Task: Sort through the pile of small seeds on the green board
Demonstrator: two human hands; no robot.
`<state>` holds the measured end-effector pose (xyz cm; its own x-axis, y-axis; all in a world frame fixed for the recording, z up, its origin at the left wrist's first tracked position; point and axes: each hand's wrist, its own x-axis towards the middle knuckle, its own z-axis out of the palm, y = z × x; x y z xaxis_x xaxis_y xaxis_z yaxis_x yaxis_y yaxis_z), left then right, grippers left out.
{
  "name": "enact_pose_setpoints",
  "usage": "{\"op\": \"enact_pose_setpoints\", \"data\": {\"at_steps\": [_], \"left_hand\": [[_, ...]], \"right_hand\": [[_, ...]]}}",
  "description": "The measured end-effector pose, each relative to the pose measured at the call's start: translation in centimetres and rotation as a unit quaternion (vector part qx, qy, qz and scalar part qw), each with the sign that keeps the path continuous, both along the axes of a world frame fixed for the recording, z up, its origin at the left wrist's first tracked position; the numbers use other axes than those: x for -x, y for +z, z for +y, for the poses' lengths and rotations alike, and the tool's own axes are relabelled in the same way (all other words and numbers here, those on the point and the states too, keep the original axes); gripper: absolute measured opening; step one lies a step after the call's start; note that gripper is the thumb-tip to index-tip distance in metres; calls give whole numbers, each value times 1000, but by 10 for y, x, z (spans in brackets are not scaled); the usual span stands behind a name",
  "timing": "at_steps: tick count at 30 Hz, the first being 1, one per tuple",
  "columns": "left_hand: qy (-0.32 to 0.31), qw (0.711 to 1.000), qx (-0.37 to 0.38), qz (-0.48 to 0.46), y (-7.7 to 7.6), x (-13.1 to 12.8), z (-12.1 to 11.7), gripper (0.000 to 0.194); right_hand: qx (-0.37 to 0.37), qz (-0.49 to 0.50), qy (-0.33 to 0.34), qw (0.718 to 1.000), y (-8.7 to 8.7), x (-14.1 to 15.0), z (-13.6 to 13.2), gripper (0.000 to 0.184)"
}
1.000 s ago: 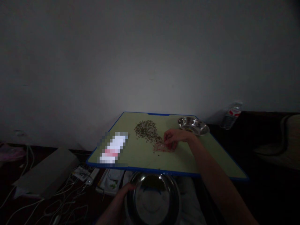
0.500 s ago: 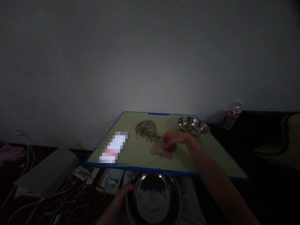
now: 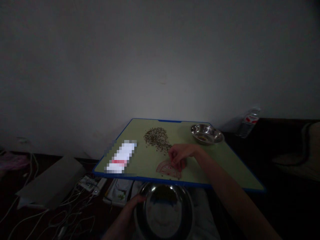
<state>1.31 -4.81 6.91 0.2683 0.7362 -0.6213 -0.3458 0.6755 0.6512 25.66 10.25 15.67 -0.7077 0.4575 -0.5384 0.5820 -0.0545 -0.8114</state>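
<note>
Lower ctr: I'm watching R hand [image 3: 178, 157] pinching protractor [image 3: 163, 168], L hand [image 3: 135, 202] clamping bowl [image 3: 163, 216]; loose seeds [image 3: 156, 136] are risking spillage if bowl's tilting.

Bare surface on the desk [image 3: 147, 161] runs as a lane between the pixelated bright rectangle [image 3: 121, 157] and the scattered seeds [image 3: 156, 138]. A second gap lies behind the right hand [image 3: 177, 156], between the seeds and the steel bowl [image 3: 207, 135]. Right of the right forearm [image 3: 220, 183], the surface is open to the edge. The wall [image 3: 162, 83] limits reach at the back; the protractor [image 3: 166, 169] and the steel basin [image 3: 163, 213] block the front middle.
</note>
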Motion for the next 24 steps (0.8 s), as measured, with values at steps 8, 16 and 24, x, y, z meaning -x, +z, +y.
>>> {"op": "enact_pose_setpoints", "data": {"at_steps": [8, 16, 24], "left_hand": [[5, 1000, 4, 1, -1, -3, -2, 15], [4, 1000, 26, -2, 0, -4, -1, 15], [16, 999, 22, -19, 15, -10, -3, 16]], "right_hand": [[15, 5, 3, 1000, 0, 6, -4, 38], [20, 23, 8, 999, 1, 7, -4, 37], [25, 19, 24, 999, -4, 9, -4, 39]]}}
